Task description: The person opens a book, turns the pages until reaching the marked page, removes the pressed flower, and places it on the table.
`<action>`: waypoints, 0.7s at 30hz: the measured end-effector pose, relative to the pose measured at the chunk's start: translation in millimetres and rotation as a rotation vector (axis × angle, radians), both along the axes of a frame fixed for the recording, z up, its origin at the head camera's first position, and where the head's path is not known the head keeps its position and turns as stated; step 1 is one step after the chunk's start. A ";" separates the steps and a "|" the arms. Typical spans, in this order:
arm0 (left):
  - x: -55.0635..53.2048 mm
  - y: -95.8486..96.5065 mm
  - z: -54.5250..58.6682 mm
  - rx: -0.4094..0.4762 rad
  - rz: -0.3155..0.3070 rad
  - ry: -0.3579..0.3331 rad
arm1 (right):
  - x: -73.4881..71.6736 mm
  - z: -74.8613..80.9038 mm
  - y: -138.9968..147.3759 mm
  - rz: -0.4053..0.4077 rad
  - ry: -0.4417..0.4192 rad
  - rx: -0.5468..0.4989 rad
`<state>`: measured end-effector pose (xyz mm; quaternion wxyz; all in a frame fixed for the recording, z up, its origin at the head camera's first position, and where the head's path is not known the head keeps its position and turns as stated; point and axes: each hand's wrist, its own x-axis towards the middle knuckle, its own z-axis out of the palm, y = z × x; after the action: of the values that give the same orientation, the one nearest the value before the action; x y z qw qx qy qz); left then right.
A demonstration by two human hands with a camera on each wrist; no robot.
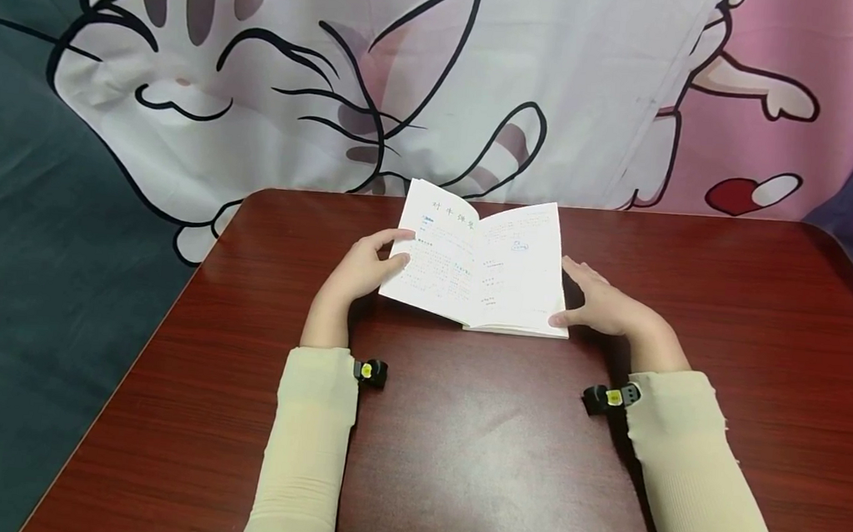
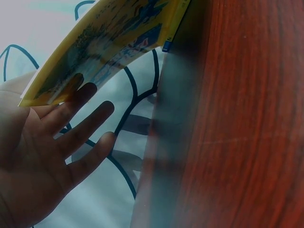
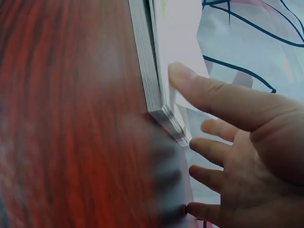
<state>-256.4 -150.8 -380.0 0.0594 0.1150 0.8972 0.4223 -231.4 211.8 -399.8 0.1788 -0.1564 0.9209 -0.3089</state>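
Observation:
An open book (image 1: 521,257) with printed white pages lies on the table near its far edge. My left hand (image 1: 366,265) pinches the left side, thumb and index finger over the page. In the left wrist view the yellow illustrated cover (image 2: 118,40) is lifted and slants off the table; the other fingers of that hand spread out below it. My right hand (image 1: 604,305) is at the lower right corner of the book. Its thumb rests on the page in the right wrist view, while the fingers (image 3: 209,178) extend loosely beside the thick page block (image 3: 148,61).
The dark red wooden table (image 1: 458,435) stretches out on both sides of the arms. A curtain (image 1: 577,77) with a cartoon cat hangs right behind the far edge. Small black cameras sit at the left wrist (image 1: 371,372) and the right wrist (image 1: 610,397).

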 end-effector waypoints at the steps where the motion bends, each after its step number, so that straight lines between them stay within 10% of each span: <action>1: 0.1 0.1 0.2 0.000 0.000 -0.001 | 0.0 0.3 0.0 0.004 0.001 -0.005; 11: -1.1 -0.5 -1.5 -0.004 -0.002 -0.003 | 3.6 9.5 -6.2 0.025 0.004 -0.125; 21: 0.7 -0.4 1.3 -0.010 -0.008 0.000 | 4.9 4.6 -28.6 0.252 0.086 -0.345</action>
<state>-255.7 -151.2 -378.7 0.0618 0.1184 0.8989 0.4174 -226.5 183.2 -395.2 0.1469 -0.3115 0.8346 -0.4300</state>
